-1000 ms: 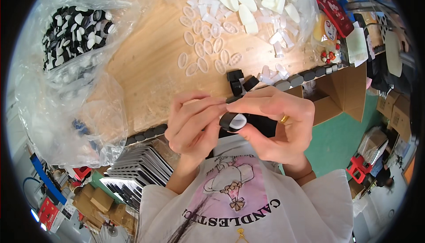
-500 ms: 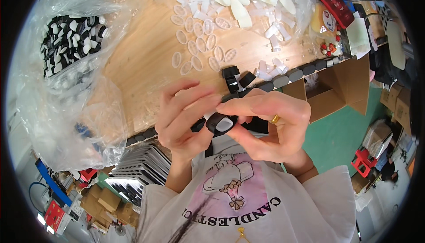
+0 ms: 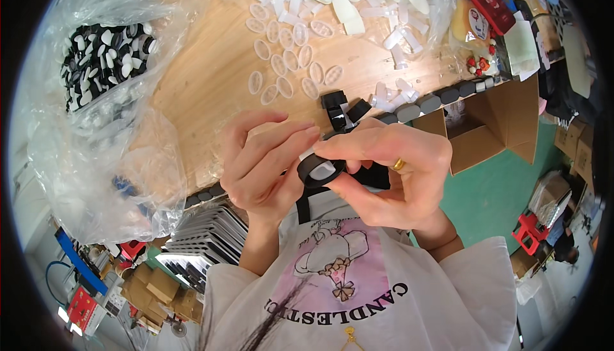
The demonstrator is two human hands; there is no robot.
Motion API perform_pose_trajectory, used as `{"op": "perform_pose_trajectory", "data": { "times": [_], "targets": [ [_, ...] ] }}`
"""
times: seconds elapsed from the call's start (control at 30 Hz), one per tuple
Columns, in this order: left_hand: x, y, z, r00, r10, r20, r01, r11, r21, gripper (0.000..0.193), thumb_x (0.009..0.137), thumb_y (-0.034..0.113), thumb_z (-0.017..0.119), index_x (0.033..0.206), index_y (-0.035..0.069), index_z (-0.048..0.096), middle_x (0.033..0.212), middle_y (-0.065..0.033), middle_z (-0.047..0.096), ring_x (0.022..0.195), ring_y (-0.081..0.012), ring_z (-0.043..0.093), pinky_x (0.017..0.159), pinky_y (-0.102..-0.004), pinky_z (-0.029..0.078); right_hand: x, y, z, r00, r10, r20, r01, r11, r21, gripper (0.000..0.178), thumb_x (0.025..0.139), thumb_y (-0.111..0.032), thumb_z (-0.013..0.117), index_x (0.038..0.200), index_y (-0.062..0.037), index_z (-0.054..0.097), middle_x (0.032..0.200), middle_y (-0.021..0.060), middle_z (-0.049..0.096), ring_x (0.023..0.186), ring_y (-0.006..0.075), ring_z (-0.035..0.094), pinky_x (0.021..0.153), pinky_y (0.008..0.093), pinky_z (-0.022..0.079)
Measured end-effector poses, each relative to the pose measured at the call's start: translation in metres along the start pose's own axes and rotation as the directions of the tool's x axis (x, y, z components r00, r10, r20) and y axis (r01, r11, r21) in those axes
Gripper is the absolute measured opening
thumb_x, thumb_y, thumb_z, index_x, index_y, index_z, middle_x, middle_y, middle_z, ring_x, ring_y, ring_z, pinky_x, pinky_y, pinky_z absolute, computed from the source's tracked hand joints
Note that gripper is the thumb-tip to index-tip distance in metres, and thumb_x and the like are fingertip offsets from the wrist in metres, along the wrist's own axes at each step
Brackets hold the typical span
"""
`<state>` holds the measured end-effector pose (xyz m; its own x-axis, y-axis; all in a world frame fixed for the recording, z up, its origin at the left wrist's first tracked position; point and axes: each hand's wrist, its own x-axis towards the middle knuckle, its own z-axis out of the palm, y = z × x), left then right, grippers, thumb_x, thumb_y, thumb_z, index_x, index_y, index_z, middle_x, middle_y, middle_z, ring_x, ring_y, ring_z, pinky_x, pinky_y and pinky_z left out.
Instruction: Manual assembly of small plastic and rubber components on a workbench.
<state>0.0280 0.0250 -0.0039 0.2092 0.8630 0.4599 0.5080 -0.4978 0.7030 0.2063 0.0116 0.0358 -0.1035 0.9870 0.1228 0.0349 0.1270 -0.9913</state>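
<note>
A black oval ring-shaped part (image 3: pixel 310 175) with a pale piece inside it is held up in front of my chest. My right hand (image 3: pixel 409 172), with a gold ring on one finger, pinches it between thumb and fingertips. From the other side, the fingertips of my left hand (image 3: pixel 256 175) close on the same part and a white piece at its upper edge. Just beyond my fingers lie several black parts (image 3: pixel 333 99) with white inserts. Farther off, see-through oval rings (image 3: pixel 284 87) are scattered on the wooden table (image 3: pixel 204 88).
Long white ovals (image 3: pixel 346 12) and small translucent pieces (image 3: pixel 393 95) lie on the table. A plastic bag (image 3: pixel 109 152) and a heap of black and white parts (image 3: pixel 105 63) are at left. Grey-black ovals (image 3: pixel 428 103) line the near edge, by a cardboard box (image 3: pixel 492 120).
The black oval part has tipped a little, so more of its hollow inside shows. Both hands keep hold of it in almost the same place.
</note>
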Motion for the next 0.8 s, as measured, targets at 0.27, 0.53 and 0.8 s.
{"op": "perform_pose_trajectory", "data": {
  "times": [0.27,0.53,0.8],
  "targets": [
    [0.004,0.002,0.004,0.998,-0.040,0.046,0.039,0.999,0.015,0.033,0.061,0.002,0.069,0.093,0.004,0.077,0.088,-0.0058,0.073,0.088,-0.0273,0.063,0.077,-0.0364,0.049,-0.002,0.008,-0.001,0.995,0.051,-0.083,-0.048,0.998,0.038,0.035,0.063,0.014,0.074,0.097,0.0031,0.070,0.085,0.0108,0.072,0.060,0.0101,0.052,0.058,0.0241,0.043],
    [-0.005,0.017,-0.006,0.918,-0.362,0.163,0.397,0.846,-0.355,0.043,0.069,-0.011,0.071,0.111,-0.004,0.070,0.098,-0.0148,0.073,0.076,-0.0186,0.070,0.065,-0.0270,0.054,-0.001,0.025,-0.006,0.991,-0.134,-0.011,0.131,0.983,-0.127,0.034,0.067,0.015,0.074,0.097,0.0020,0.067,0.098,0.0168,0.069,0.065,0.0167,0.056,0.056,0.0267,0.044],
    [-0.001,0.018,0.004,0.974,-0.203,0.100,0.219,0.960,-0.174,0.040,0.068,-0.013,0.068,0.107,-0.002,0.072,0.095,-0.0144,0.073,0.081,-0.0231,0.071,0.071,-0.0267,0.055,-0.002,0.027,-0.007,0.941,-0.338,-0.007,0.323,0.904,-0.281,0.025,0.060,0.011,0.075,0.083,0.0045,0.069,0.100,0.0169,0.068,0.069,0.0263,0.061,0.057,0.0317,0.049]
  ]
}}
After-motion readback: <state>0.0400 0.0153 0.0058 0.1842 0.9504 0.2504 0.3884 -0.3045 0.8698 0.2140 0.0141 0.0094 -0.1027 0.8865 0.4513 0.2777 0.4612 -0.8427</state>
